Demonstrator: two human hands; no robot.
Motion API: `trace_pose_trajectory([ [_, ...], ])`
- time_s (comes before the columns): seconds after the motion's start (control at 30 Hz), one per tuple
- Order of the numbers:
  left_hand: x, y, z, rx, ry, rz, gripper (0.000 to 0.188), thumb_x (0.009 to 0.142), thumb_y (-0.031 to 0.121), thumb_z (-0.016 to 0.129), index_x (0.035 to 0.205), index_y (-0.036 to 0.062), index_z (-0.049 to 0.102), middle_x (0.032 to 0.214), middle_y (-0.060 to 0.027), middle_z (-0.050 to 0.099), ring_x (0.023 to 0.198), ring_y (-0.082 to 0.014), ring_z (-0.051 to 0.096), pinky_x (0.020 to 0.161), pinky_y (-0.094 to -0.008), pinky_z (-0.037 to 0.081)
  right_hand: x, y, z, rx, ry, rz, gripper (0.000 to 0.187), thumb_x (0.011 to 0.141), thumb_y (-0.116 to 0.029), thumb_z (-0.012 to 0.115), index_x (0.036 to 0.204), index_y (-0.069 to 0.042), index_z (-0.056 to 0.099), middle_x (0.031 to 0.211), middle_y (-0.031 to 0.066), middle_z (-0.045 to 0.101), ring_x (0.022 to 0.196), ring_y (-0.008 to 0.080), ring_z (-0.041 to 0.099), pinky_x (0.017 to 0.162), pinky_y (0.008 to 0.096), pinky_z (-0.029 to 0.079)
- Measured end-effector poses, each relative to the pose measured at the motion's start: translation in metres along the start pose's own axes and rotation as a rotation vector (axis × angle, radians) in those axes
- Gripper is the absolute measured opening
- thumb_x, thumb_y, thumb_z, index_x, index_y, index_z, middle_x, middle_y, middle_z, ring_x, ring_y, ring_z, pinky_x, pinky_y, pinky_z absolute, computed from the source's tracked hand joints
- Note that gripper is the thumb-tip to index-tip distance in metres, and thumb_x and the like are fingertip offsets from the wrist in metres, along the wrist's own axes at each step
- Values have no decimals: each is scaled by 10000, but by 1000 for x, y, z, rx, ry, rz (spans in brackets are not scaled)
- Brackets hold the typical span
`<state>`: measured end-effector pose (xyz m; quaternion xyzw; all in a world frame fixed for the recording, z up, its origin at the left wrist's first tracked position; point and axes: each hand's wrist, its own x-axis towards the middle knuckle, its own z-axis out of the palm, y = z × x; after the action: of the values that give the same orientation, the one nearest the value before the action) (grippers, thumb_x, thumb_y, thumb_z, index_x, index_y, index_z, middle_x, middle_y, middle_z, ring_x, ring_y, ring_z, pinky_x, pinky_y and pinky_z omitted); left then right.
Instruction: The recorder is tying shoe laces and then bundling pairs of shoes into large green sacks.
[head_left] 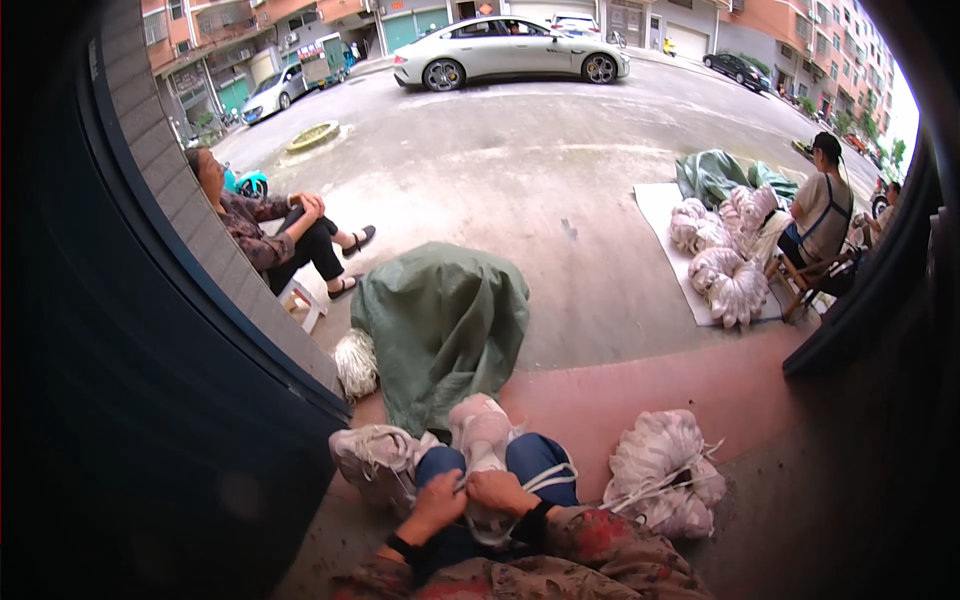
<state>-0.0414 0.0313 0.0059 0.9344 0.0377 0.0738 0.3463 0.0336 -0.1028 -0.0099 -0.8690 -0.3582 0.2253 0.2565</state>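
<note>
Between my knees stands a pale pinkish-white bundle (482, 428), its lower part continuing beneath my hands. Both my hands meet over it, close together. My left hand (438, 503) is closed, with a short bit of white cord at its fingertips. Fingers curled, my right hand (500, 491) grips the white cord (548, 480), which loops out over my right knee. A second bundle (378, 455), wrapped with pale strings, lies against my left leg. To my right a larger ribbed bundle (662, 465) rests on the ground, tied with white cord.
A green tarp (440, 320) covers a heap ahead, beside a white string hank (355, 363). One person (265, 220) sits at left; another (825, 200) sits at right by several bundles (735, 285) on a white sheet (655, 210). Dark door panels flank me; a silver car (510, 55) is on the road.
</note>
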Motion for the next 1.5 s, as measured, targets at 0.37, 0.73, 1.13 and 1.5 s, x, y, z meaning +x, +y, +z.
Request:
trace_pose_trajectory([
  [0.37,-100,-47,-108,6,-728,-125,248,758,238,527,939,93,615,815,-141,614,772,-314,586,681,-363,467,-6,-4,-16,73,16,22,303,799,-224,386,807,-8,598,804,211,604,748,352,593,678,426,466],
  [0.73,-124,-45,-94,98,-681,-283,224,782,222,525,882,46,620,845,-148,612,795,-303,585,691,-347,462,-7,-2,-16,74,-7,30,310,802,-237,381,815,-14,596,810,211,604,766,353,590,693,421,463],
  [1.13,-65,-6,-56,-31,-312,14,144,764,141,533,823,25,595,787,-154,593,740,-319,569,652,-372,461,-5,1,-14,80,-52,61,328,822,-296,373,888,-46,575,860,196,597,805,360,572,720,442,441],
  [1.5,-61,2,-38,-55,-123,15,105,743,119,540,799,43,586,783,-155,593,728,-329,571,636,-379,467,-3,3,-8,85,-44,61,313,816,-298,382,879,-65,582,849,194,598,792,358,576,709,445,447],
])
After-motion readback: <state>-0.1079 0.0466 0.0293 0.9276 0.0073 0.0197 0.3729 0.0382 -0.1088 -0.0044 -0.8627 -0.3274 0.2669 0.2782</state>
